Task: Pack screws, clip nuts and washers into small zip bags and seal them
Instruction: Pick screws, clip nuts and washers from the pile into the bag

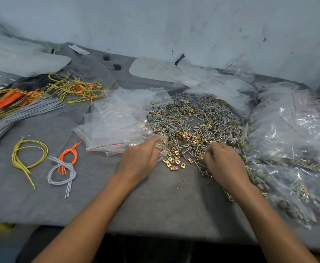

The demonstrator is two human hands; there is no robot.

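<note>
A wide heap of silver screws, gold clip nuts and grey washers (193, 126) covers the middle of the grey table (79, 202). My left hand (139, 158) pinches a small clear zip bag (162, 147) at the heap's near left edge; several clip nuts show through the bag. My right hand (224, 162) lies on the heap's near right edge with fingers curled into the screws and nuts; what it holds is hidden. A stack of flat unfilled zip bags (115, 122) with red seal lines lies left of the heap.
Filled zip bags (295, 149) pile up along the right side. Yellow (28, 154), orange (70, 154) and grey (64, 173) wire loops lie at the near left, with larger wire bundles (22, 109) behind. A white wall (174, 25) stands behind the table.
</note>
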